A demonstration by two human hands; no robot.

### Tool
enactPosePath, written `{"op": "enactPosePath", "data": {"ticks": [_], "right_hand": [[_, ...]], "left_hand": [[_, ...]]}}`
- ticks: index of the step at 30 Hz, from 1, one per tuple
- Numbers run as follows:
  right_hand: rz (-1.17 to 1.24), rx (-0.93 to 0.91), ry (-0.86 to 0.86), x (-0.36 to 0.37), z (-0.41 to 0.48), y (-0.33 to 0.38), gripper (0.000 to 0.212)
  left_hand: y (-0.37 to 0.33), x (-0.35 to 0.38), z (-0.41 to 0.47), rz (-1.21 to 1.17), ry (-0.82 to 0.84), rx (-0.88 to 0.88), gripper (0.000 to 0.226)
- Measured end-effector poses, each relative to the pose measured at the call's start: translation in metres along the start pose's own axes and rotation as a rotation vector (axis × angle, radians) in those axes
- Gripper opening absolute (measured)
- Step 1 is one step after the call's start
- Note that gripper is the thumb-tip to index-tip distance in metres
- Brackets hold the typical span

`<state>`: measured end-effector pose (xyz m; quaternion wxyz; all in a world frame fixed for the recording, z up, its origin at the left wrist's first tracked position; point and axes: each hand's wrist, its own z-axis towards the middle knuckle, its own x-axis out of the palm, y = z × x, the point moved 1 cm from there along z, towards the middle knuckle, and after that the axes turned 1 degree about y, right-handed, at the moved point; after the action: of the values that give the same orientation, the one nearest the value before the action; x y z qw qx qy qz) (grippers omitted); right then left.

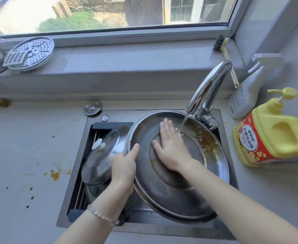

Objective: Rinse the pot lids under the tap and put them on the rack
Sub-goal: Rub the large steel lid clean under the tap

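Over the right half of the dark steel sink (162, 228), I see the large round stainless-steel pot lid (162, 196) tilted with its underside up. Its far rim is under water from the chrome tap (210, 85), and orange residue clings to its right edge. At the sink's left edge, a smaller domed steel lid (102, 155) with a white knob sits over the black rack (109, 125). My left hand (125, 166) grips the large lid's left rim, thumb (135, 150) inside, fingers hidden behind. My right hand (171, 148) lies flat on the inner face, fingers (164, 127) straight and spread, just left of the stream.
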<state>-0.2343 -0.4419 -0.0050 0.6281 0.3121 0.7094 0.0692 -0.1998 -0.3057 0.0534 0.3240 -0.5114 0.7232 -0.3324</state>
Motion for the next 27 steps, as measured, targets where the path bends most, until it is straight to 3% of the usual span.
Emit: {"op": "enactPosePath", "data": {"ticks": [2, 4, 7, 9, 13, 14, 19, 25, 27], "right_hand": [[0.040, -0.256, 0.050, 0.013, -0.017, 0.027, 0.079], [0.024, -0.329, 0.046, 0.016, -0.020, 0.022, 0.075], [-0.014, 0.025, -0.018, 0.001, 0.000, -0.023, 0.064], [-0.027, 0.137, -0.019, 0.001, -0.004, -0.031, 0.064], [0.046, -0.192, 0.073, 0.021, -0.036, 0.005, 0.078], [0.031, -0.205, 0.055, 0.020, -0.036, 0.000, 0.078], [-0.061, 0.219, -0.067, 0.004, -0.023, -0.049, 0.084], [0.086, -0.058, 0.091, 0.031, -0.065, -0.003, 0.090], [0.039, -0.002, 0.105, 0.024, -0.060, -0.021, 0.087]], "left_hand": [[0.001, 0.003, 0.000, 0.013, -0.007, 0.006, 0.020], [0.004, 0.001, 0.001, 0.023, -0.006, 0.000, 0.018], [0.006, -0.006, 0.001, 0.014, -0.007, -0.019, 0.025], [0.007, -0.005, -0.001, 0.009, -0.016, -0.009, 0.024], [0.007, -0.001, -0.001, 0.001, -0.033, 0.010, 0.017], [0.006, -0.001, -0.001, 0.004, -0.034, 0.019, 0.017], [0.000, -0.008, 0.007, -0.011, -0.079, 0.082, 0.029], [-0.007, -0.008, 0.011, 0.005, -0.126, 0.198, 0.021], [-0.002, -0.013, 0.012, 0.003, -0.160, 0.178, 0.019]]}}
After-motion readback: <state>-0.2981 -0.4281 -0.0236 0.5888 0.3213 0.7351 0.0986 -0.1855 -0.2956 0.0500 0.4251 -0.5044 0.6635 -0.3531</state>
